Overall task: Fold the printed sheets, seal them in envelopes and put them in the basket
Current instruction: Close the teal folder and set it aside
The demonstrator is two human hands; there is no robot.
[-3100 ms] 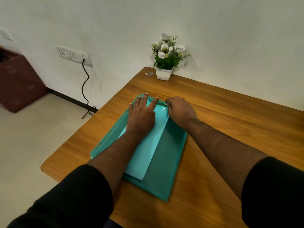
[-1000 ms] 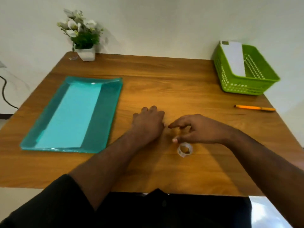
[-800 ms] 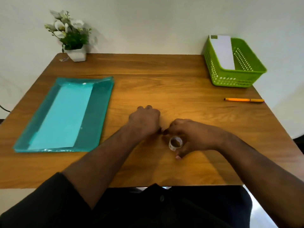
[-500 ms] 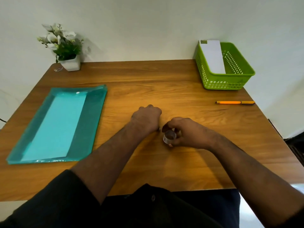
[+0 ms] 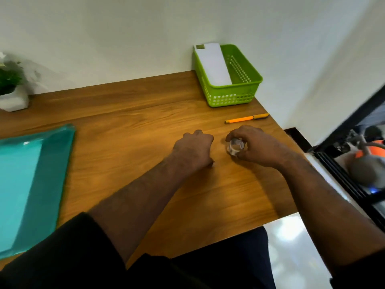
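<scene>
Head view gives us the wooden table (image 5: pixel 129 113) from above, with both our hands near its middle. Our right hand (image 5: pixel 257 146) curls its fingers and thumb around a small clear roll of tape (image 5: pixel 235 147), holding it just above or on the tabletop; we cannot tell which. Our left hand (image 5: pixel 192 149) sits just beside it, knuckles up and fingers curled under into a loose fist, holding nothing that we can see.

Beyond the right hand an orange pen (image 5: pixel 246 118) lies flat near the table's right edge. Farther back, at the far right corner against the wall, stands the green basket (image 5: pixel 230 98), and a white envelope (image 5: pixel 212 64) leans inside it along its left side, its upper end rising past the rim.

At the left edge lies a teal folder (image 5: pixel 53 163) with a lighter turquoise sheet (image 5: pixel 17 184) resting on it. A small potted plant (image 5: pixel 11 88) in a white pot stands at the far left corner.
</scene>
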